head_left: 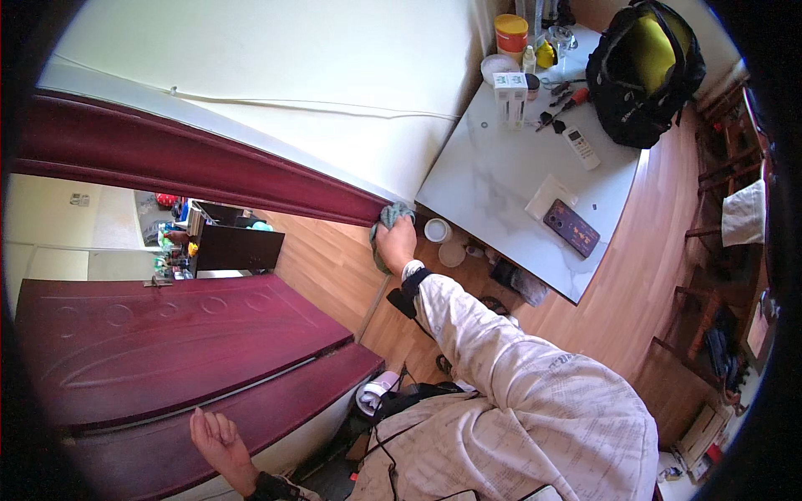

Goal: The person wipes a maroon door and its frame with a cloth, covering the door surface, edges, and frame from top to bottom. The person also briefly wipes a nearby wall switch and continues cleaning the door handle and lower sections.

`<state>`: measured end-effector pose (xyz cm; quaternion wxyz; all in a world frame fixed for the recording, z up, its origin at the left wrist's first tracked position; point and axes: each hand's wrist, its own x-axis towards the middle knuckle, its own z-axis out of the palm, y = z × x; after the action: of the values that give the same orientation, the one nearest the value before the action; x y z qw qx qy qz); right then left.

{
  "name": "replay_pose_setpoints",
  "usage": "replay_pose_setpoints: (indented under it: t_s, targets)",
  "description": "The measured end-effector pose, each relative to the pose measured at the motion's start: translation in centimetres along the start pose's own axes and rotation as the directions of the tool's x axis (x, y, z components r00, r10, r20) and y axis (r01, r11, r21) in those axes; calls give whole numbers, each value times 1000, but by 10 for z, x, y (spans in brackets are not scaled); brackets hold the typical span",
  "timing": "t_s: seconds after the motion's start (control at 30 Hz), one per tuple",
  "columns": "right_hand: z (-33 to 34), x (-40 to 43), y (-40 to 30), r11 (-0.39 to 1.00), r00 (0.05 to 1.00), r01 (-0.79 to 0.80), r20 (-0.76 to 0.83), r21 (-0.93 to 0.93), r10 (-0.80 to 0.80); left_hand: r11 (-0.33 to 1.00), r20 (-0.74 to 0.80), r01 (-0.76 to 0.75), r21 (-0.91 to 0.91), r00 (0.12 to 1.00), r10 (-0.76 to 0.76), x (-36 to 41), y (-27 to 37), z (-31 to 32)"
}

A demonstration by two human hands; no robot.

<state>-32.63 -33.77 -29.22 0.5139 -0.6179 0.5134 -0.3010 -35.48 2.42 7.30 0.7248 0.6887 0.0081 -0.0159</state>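
My right hand is closed on a grey-green cloth, which it presses to the lower end of a dark red door frame beside the white wall. Near the bottom left is my left hand, with its fingers curled and no object visible in it. It is in front of the red frame section next to the red door panel; whether it touches them I cannot tell.
A marble-patterned table bears a phone, a remote control, white boxes, tools and a black backpack. White tubs stand beneath its edge. A dark cabinet shows through the doorway; wooden chairs stand at right.
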Motion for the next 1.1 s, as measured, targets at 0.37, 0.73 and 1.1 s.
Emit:
replay_pose_setpoints:
  t_s: [0.37, 0.73, 1.1]
  targets:
    - [3, -39, -37, 980, 976, 190, 120, -52, -182, 996, -51, 28, 82, 998, -24, -4, -2, 12]
    - [43, -8, 67, 980, 989, 9, 145, -198, 20, 963, -164, 186, 193, 974, -155, 14, -43, 4]
    - [98, 13, 176, 927, 913, -290, 222, -237, 342, 914, -143, 290, 282, 955, -259, 44, -130, 0]
